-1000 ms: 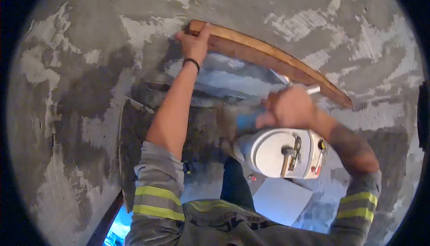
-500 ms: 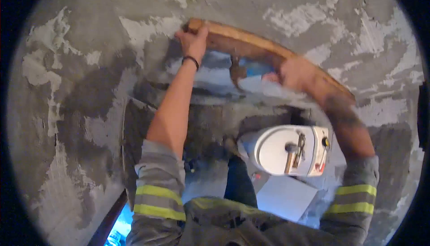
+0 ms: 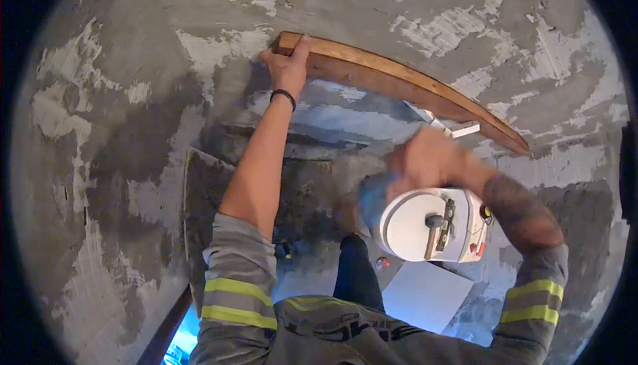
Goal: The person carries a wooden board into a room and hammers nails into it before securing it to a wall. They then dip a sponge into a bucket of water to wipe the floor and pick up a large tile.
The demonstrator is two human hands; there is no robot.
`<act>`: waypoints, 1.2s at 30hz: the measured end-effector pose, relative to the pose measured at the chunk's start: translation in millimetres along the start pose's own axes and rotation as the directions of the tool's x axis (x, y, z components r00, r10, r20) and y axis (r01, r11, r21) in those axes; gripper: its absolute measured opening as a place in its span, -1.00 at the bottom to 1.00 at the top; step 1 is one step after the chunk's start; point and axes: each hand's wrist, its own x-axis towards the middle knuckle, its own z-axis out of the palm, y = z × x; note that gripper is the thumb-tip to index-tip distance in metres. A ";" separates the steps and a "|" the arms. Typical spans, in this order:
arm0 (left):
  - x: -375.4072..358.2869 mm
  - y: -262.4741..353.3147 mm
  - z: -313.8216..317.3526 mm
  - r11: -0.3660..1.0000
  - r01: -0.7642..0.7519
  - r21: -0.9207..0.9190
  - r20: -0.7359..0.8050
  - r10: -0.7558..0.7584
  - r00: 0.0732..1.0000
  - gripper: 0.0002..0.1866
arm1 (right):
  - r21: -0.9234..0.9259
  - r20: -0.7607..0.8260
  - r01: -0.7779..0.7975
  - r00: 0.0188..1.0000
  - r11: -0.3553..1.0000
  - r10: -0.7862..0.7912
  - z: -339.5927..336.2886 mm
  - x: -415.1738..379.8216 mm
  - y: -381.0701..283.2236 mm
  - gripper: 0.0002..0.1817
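A long wooden board (image 3: 399,76) lies against the rough wall and appears curved through the wide lens. My left hand (image 3: 287,66) grips its left end, with a thumb on the top edge and fingers around the end. Below the board, my right hand (image 3: 430,159) is closed and smeared by motion. It holds a hammer, whose blue part (image 3: 376,199) is a blur to the hand's lower left. A white angled bracket (image 3: 465,129) shows under the board, right of its middle, just above my right hand.
A white toilet (image 3: 405,225) with its lid down stands below my right arm. A spirit level (image 3: 448,225) and a dark-headed mallet (image 3: 434,221) lie on it. A white panel (image 3: 425,295) is on the floor beside it. Patchy cement walls (image 3: 153,119) surround me.
My right hand has swung down and away from the board with the hammer, uncovering the white bracket. My left hand keeps its hold on the board's end.
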 end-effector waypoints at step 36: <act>-1.2 -2.9 -2.2 1.000 -0.020 -0.013 0.018 0.020 1.000 -0.05 | 0.146 0.013 -0.040 0.999 0.988 0.039 -4.7 1.8 -22.9 -0.34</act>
